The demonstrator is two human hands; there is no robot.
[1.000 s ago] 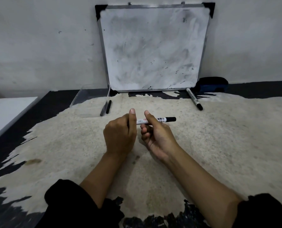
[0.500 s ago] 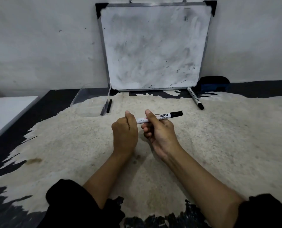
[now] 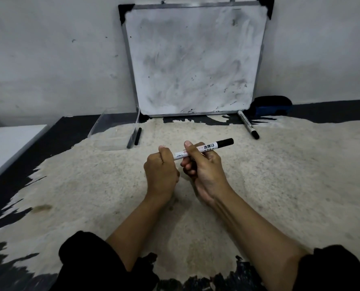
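Observation:
Both my hands hold one white marker [image 3: 211,147] with a black cap, above the middle of the worn beige surface [image 3: 280,185]. My right hand [image 3: 204,171] grips the barrel, thumb on top, the capped end pointing up and right. My left hand [image 3: 161,171] is curled round the marker's left end, which it hides. A smudged whiteboard [image 3: 193,59] leans on the wall straight ahead.
A second marker [image 3: 248,124] lies at the whiteboard's right foot, beside a dark blue eraser [image 3: 272,105]. A clear plastic box [image 3: 116,131] sits at the back left with a black pen [image 3: 138,136] along its right side. A white slab [image 3: 9,143] is at far left.
Both hands have lifted the marker slightly up and to the right, and its capped end has tilted upward. The grip on it looks the same.

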